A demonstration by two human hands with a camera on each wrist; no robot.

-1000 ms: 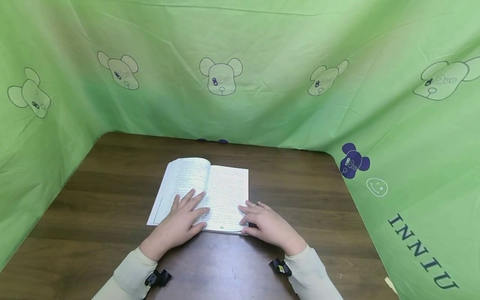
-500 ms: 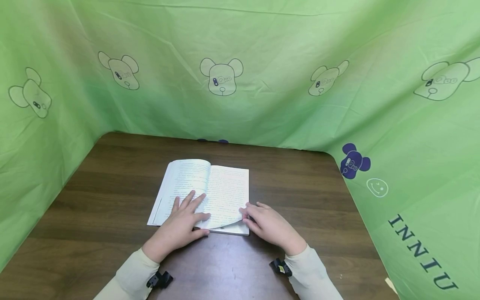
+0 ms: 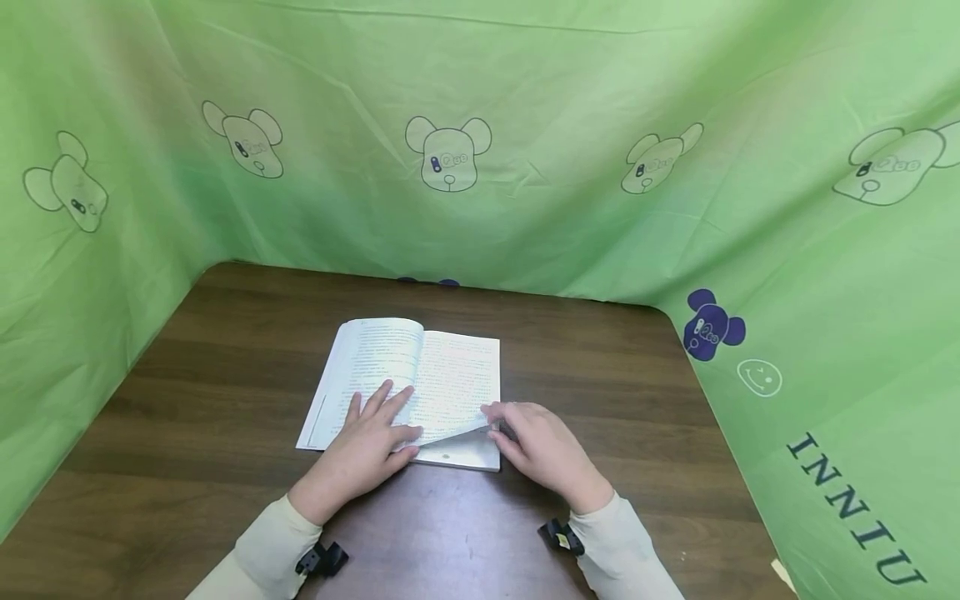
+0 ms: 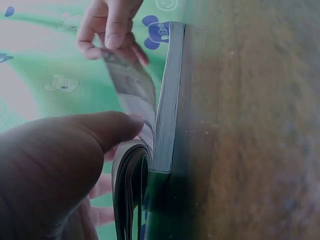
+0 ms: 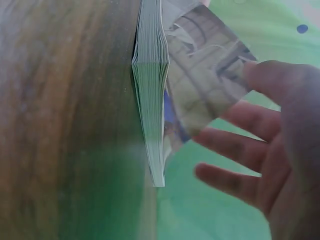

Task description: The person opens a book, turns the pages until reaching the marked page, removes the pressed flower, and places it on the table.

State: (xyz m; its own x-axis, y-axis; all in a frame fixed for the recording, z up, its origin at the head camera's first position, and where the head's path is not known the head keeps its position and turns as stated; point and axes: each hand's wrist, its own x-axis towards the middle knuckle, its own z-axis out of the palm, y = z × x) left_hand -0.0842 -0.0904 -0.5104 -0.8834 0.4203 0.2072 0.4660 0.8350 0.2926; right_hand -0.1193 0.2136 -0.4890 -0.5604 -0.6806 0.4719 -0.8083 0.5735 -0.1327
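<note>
An open book with printed text lies on the table in the head view. My left hand rests on the left page with its fingers spread, the thumb by the lower edge near the spine. At the book's right side my right hand pinches the lower corner of the right-hand page between thumb and fingers. That corner is raised, baring the sheet below it. In the right wrist view, the lifted page curves away from the page block and shows a picture on its underside.
The dark wooden table carries the book. A green curtain with cartoon bear heads hangs around its back and sides. Black wrist cameras sit on both cream sleeves.
My right hand, which lay with its fingertips on the right page, has taken the lower corner and raised it up and slightly leftward. My left hand has stayed nearly in place.
</note>
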